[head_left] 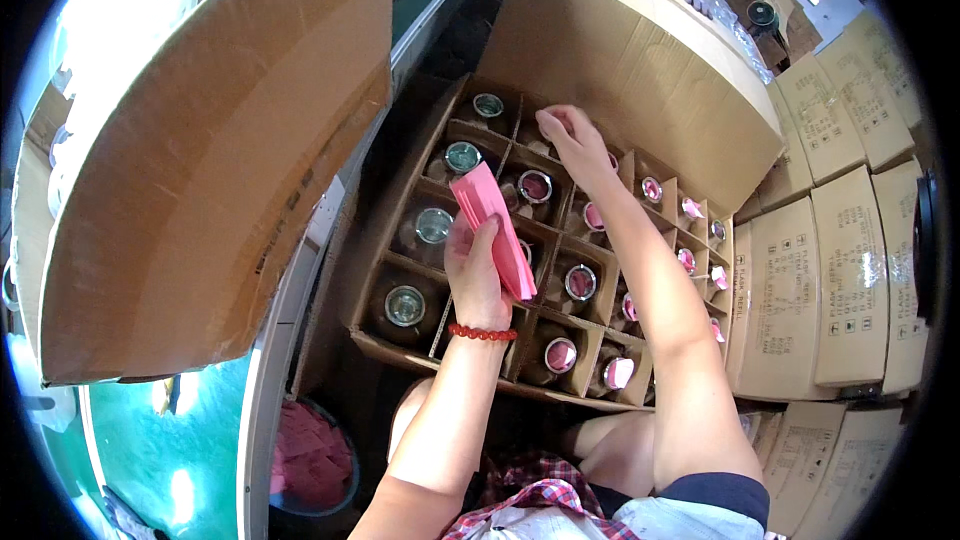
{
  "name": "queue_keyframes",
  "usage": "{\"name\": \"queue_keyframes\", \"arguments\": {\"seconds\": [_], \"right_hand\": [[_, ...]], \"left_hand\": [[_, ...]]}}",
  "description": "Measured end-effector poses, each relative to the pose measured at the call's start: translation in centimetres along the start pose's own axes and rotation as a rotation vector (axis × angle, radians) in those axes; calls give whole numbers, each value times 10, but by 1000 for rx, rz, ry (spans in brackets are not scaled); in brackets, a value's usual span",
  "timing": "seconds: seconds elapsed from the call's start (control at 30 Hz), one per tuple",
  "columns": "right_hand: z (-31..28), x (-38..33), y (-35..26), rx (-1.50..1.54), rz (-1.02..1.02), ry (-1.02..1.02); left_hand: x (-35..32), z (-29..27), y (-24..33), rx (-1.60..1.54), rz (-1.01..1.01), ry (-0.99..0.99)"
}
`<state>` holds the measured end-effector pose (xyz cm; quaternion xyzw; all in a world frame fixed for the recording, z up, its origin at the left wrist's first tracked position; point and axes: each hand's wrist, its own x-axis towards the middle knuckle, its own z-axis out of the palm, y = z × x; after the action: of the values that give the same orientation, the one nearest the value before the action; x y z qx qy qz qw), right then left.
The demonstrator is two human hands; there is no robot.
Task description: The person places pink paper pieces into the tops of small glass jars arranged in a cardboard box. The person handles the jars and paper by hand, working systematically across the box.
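Over the open cardboard carton (640, 50), both hands are at work among its divided cells. Left hand (474, 268) is closed around a stack of pink slips (494, 228), gripping it near the lower end so the stack stands tilted above the middle cells (a red bead bracelet (482, 333) sits on that wrist). Right hand (572, 138) reaches farther in, toward the back rows, fingers pinched together over a cell; whether a slip is between the fingertips cannot be told. The pink stack lies just left of and nearer than the right hand, the two apart. Glass jars (405, 306) stand one per cell; those on the right side already show pink at their mouths. More sealed cartons (850, 290) are stacked to the right.
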<state>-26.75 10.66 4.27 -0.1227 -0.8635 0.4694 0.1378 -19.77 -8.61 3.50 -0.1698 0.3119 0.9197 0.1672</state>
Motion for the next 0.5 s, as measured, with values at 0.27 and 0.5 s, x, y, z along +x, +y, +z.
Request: {"name": "queue_keyframes", "arguments": {"seconds": [0.27, 0.5], "right_hand": [[1, -120, -36, 43, -10, -362], [-7, -121, -60, -407, -244, -218]], "left_hand": [[11, -6, -12, 85, 112, -33], [12, -2, -16, 160, -24, -197]]}}
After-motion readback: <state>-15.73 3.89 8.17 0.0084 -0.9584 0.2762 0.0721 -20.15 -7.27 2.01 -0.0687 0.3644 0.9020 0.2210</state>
